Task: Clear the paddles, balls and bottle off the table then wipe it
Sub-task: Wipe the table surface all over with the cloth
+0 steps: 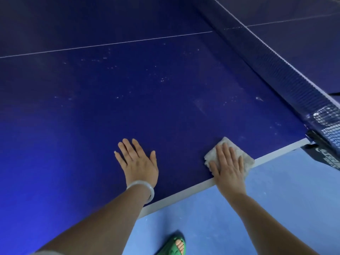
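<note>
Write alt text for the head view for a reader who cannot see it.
A person's right hand presses a pale cloth flat on a dark blue ping-pong table near its white edge, close to the net. The left hand, a bangle on its wrist, rests flat beside it; pale specks dot the surface.

The blue table [165, 100] spreads wide ahead of both hands, flat and open to the far left and toward the centre line. On the right the net [287, 78] runs diagonally and walls off the far half; its post clamp [320, 142] sticks out at the table's near edge. The left hand [138, 162] lies flat on the surface, and the right hand [228, 166] presses a cloth [237, 153] at the edge, near the clamp.
</note>
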A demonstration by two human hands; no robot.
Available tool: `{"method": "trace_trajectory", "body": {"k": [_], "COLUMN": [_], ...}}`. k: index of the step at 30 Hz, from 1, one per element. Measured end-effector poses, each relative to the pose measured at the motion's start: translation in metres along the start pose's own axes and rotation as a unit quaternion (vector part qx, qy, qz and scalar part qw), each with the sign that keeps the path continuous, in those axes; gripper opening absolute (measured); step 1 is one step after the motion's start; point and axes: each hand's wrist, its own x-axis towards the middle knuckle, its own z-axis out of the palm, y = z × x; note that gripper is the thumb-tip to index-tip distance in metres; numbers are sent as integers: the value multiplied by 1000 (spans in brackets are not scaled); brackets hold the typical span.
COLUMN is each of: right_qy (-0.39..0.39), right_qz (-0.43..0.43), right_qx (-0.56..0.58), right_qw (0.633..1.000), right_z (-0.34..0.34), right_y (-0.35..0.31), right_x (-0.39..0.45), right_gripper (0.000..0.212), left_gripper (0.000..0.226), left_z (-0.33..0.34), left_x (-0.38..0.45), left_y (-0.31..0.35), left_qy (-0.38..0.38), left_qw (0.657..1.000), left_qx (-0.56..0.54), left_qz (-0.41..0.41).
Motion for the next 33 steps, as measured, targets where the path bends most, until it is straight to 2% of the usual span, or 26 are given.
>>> {"method": "trace_trajectory", "body": {"k": [2,6,9,10,11,13,15,17,20,23,25,26,27,28,30,31,32,33], "right_qy": [8,-3,-16,3,32,54,44,43,35,-4,-22,-18,-9,1,26,30,28,28], "right_qz": [-17,-211,-308,-301,-253,-80,63,82,-77,-248,-324,-335,-314,-254,-68,11,55,60], "right_qx": [1,-9,-32,-45,-50,-23,-1,-14,-36,-69,-88,-99,-101,-91,-56,-39,-29,-27], "right_qw": [1000,977,951,953,966,995,997,996,996,966,942,937,944,963,996,999,998,997], "right_z": [3,20,13,9,4,-9,-14,-10,5,25,22,19,14,9,-3,-6,-6,-2], "right_y": [-13,-39,-14,0,16,44,50,31,-26,-70,-75,-70,-62,-51,-32,-29,-34,-46], "right_x": [-2,-25,-12,-1,11,32,42,40,24,18,40,55,71,87,112,118,119,116], "right_gripper": [62,61,59,59,59,58,59,62,63,63,62,62,62,61,61,62,64,65], "left_gripper": [76,76,75,76,77,76,71,73,77,76,74,73,73,73,73,73,72,72], "left_z": [1,-1,-1,-1,-1,-1,-1,-2,-3,-5,-5,-4,-4,-4,-5,-5,-5,-5], "left_x": [0,0,1,1,1,0,0,0,1,1,1,1,2,2,2,3,4,4], "left_y": [1,6,6,6,6,6,7,7,6,7,6,6,5,5,5,5,5,4], "left_qy": [7,5,5,6,5,7,17,17,9,4,6,7,7,7,3,3,4,4], "left_qw": [1000,1000,1000,1000,1000,1000,1000,1000,1000,1000,1000,1000,1000,1000,1000,1000,1000,1000], "left_qx": [-2,-3,0,-3,-6,-6,-10,-17,-14,-18,-21,-20,-17,-15,-16,-17,-18,-19], "left_qz": [-1,-6,-7,-7,-6,-3,1,3,7,5,7,7,6,6,6,7,9,11]}}
